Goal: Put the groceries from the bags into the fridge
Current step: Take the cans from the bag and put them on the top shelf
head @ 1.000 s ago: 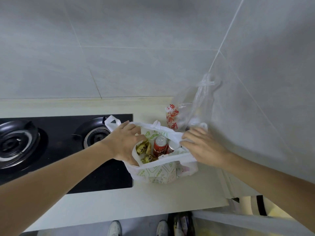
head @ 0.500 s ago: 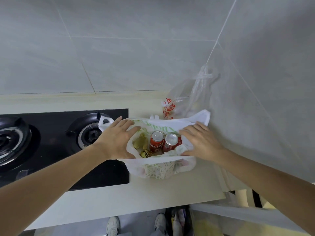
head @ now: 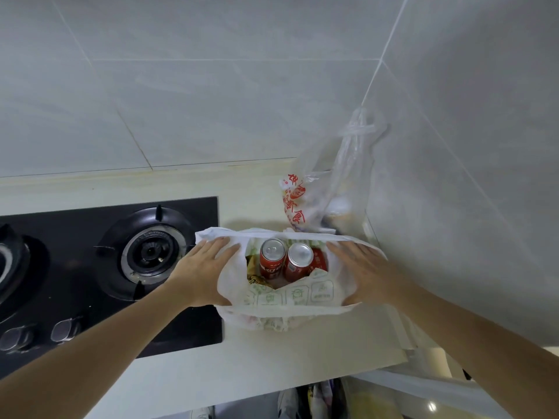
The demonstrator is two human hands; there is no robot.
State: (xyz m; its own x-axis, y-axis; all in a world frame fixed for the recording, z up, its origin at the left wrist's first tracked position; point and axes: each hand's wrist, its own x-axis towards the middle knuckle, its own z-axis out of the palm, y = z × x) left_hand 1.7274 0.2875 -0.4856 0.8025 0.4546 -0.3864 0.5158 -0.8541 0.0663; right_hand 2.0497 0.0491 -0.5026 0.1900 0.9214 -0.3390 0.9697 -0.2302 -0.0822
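Observation:
A white plastic bag with green print point(head: 290, 296) stands on the pale counter point(head: 187, 373) to the right of the stove. Its mouth is spread wide. Inside stand two red drink cans point(head: 286, 261) with silver tops, and gold-wrapped items point(head: 252, 267) lie at their left. My left hand point(head: 201, 272) grips the bag's left edge. My right hand point(head: 363, 272) grips the right edge. Behind it, a clear plastic bag with red print point(head: 326, 192) is knotted at the top and leans into the wall corner. No fridge is in view.
A black gas stove point(head: 90, 261) with two burners and front knobs fills the left of the counter. Grey tiled walls close off the back and the right side. Below the counter's front edge, shoes and other bags show on the floor.
Both hands have pulled the white bag's edges further apart, so its mouth is wider and the two cans show fully. The view has shifted slightly.

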